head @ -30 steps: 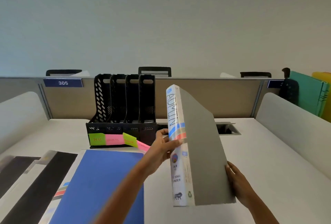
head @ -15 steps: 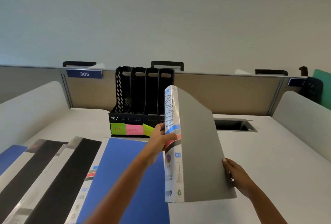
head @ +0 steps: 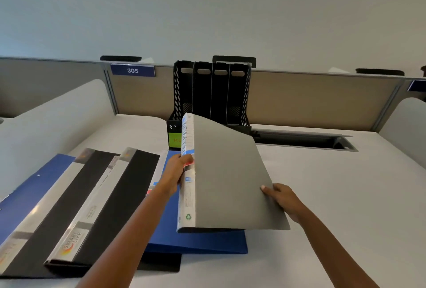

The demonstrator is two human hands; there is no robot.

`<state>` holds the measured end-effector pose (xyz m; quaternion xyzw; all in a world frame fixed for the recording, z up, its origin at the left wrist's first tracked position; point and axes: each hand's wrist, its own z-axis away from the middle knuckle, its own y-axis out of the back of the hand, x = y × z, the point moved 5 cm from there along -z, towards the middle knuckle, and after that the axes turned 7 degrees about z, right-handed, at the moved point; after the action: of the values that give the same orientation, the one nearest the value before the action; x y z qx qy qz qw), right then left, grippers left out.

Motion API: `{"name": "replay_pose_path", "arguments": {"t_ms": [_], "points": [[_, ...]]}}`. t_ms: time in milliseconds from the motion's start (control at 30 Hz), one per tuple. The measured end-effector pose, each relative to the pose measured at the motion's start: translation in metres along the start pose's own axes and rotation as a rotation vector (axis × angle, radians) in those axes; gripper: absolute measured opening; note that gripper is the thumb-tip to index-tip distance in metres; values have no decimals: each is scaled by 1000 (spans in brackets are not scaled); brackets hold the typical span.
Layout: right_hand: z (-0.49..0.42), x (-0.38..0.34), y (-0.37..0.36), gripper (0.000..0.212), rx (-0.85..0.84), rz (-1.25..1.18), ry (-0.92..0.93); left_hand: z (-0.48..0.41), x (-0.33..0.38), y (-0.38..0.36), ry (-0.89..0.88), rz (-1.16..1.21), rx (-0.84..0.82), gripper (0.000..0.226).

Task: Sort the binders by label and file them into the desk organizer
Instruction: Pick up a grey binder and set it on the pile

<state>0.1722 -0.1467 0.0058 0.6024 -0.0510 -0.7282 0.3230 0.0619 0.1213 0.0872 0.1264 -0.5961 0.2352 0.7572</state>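
I hold a grey binder (head: 230, 179) tilted above the desk, its white labelled spine facing left. My left hand (head: 178, 170) grips the spine about halfway up. My right hand (head: 280, 196) holds the cover's right edge, thumb on top. A black desk organizer (head: 212, 94) with several upright slots stands behind it against the partition, a green sticky note (head: 174, 140) on its front; the binder hides the other notes. A blue binder (head: 196, 239) lies flat beneath the grey one.
Two black binders (head: 108, 204) with clear spines and a dark blue folder (head: 34, 191) lie overlapping on the white desk (head: 345, 195) at left. A cable slot (head: 299, 141) opens at the back right. Curved white dividers flank the desk; a "305" sign (head: 132, 70) hangs on the partition.
The grey binder has tipped flatter and lower over the blue binder. My right hand slid up its right edge. The view swung left and down, showing more binders at left.
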Motion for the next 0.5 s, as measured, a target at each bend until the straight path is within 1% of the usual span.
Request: {"name": "replay_pose_path", "arguments": {"t_ms": [133,233,367,500], "points": [[10,-4,-32,33,-93,34,-30,0,-10,32,63,-5,48,21],[14,-5,-50,35,-147,65,-48,1,-12,50,101,-27,68,25],[21,-4,-65,32,-152,85,-48,3,-11,62,88,-66,73,22],[31,1,-69,24,-149,57,-20,6,-15,72,53,-113,78,33]]}}
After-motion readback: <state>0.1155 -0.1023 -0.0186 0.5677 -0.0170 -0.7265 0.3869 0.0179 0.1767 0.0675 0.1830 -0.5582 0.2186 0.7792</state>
